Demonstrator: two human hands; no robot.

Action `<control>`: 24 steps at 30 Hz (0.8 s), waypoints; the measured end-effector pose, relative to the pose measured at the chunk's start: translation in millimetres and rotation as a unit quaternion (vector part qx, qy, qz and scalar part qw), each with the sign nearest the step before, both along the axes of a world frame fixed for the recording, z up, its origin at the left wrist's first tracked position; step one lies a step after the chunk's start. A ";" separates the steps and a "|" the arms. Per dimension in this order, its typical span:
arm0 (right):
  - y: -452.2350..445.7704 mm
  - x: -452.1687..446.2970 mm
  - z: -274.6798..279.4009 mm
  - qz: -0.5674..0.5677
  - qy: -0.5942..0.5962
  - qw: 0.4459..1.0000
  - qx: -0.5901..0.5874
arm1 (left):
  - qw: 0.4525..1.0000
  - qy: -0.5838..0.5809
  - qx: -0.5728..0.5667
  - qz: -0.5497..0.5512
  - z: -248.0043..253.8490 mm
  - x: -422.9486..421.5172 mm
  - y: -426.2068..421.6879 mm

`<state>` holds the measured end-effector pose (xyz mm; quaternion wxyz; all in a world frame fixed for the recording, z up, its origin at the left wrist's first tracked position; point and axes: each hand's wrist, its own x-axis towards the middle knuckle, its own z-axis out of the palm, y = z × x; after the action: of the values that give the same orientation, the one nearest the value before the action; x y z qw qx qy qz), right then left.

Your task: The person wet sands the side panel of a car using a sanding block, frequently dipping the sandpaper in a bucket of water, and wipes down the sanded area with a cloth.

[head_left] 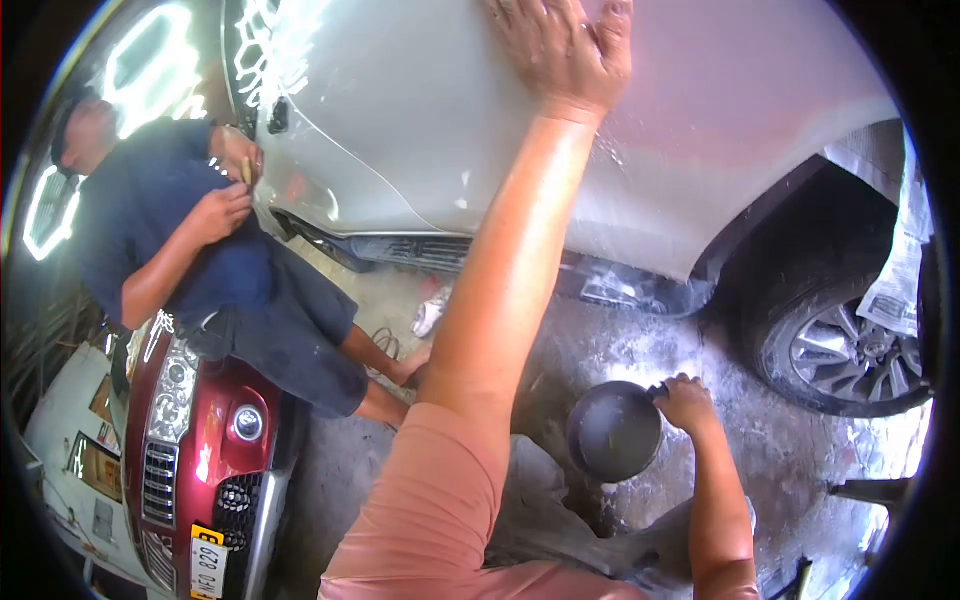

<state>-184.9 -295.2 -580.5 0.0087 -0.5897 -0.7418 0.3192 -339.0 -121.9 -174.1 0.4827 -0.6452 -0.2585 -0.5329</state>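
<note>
My left hand (565, 50) lies flat against a car's pale grey body panel (400, 100), its skin wet. The fingers are stretched out, and the upper frame edge cuts off some of the tips; whether anything lies under the palm is hidden. Low on the right, my right hand (689, 402) is closed round the short handle of a dark frying pan (614, 432). Cloudy greyish liquid shows inside the pan, which is held over the floor below the panel. A wet patch with drips marks the panel near my left wrist.
A wheel (850, 345) in its arch is at right, with masking sheet (900, 260) hanging beside it. A co-worker (190, 220) in dark clothes stands at left, holding something small. Behind them is a red car (215, 410). The concrete floor (660, 345) looks wet.
</note>
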 end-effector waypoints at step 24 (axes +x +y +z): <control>-6.0 3.9 8.7 -0.025 0.025 0.999 -0.003 | 0.992 -0.052 -0.107 -0.045 -184.2 17.4 -9.8</control>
<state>-181.1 -301.2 -571.8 0.0336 -0.5998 -0.7255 0.3358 -321.7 -131.7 -358.3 0.3727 -0.6753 -0.3096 -0.5560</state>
